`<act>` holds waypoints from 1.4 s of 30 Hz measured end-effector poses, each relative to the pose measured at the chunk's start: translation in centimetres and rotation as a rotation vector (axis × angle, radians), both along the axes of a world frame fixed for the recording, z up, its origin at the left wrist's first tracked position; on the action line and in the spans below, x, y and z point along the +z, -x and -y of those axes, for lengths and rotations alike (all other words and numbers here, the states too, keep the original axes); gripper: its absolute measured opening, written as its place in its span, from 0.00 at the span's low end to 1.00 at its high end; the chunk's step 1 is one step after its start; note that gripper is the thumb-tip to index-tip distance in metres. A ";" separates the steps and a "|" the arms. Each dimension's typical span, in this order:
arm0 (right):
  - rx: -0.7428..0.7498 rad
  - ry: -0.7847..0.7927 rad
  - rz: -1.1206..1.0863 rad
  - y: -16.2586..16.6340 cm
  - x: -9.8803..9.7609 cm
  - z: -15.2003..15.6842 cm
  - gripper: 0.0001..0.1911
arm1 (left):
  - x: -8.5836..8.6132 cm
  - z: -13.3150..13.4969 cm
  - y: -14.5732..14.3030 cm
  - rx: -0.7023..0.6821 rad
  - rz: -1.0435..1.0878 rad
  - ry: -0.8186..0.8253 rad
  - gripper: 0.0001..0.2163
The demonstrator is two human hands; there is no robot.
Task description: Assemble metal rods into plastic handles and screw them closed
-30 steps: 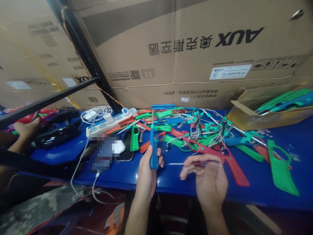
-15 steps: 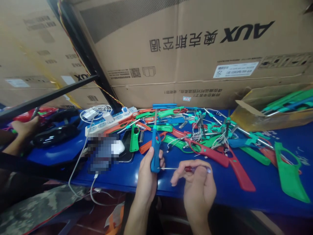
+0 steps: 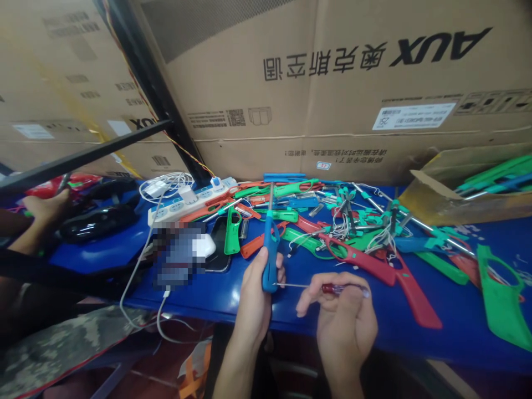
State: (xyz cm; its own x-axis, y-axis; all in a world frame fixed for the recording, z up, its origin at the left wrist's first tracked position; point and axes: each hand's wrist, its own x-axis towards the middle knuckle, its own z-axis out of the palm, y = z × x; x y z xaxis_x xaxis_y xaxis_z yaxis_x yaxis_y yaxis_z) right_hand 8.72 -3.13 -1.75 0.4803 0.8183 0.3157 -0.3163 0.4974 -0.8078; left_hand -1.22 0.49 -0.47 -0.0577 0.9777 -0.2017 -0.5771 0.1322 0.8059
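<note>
My left hand (image 3: 256, 299) is closed around a blue plastic lighter body (image 3: 270, 255) with a metal rod sticking up from its top, held upright over the front of the blue table (image 3: 291, 305). My right hand (image 3: 343, 318) grips a small screwdriver with a red handle (image 3: 338, 288). Its thin shaft points left and its tip touches the lower end of the blue body.
A heap of green, red and blue lighter shells and wired metal parts (image 3: 353, 233) covers the table behind my hands. A white power strip (image 3: 187, 202) and a phone lie at the left. An open carton (image 3: 469, 188) holds more shells. Another person's hand (image 3: 45, 208) rests far left.
My right hand brought the screwdriver left until its tip met the bottom of the blue body. The view shifted slightly; my left hand kept its hold.
</note>
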 end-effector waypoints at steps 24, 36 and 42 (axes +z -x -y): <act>-0.036 0.013 0.011 -0.2 0.0 -0.1 0.05 | -0.6 0.0 -0.2 0.029 -0.093 -0.020 0.19; -0.103 0.119 0.111 -0.5 -0.4 -0.2 0.16 | -0.2 0.0 -0.2 0.071 0.018 -0.017 0.17; -0.084 0.061 0.128 -0.4 -0.9 -0.1 0.12 | -0.1 -0.1 -0.2 0.090 0.065 -0.012 0.18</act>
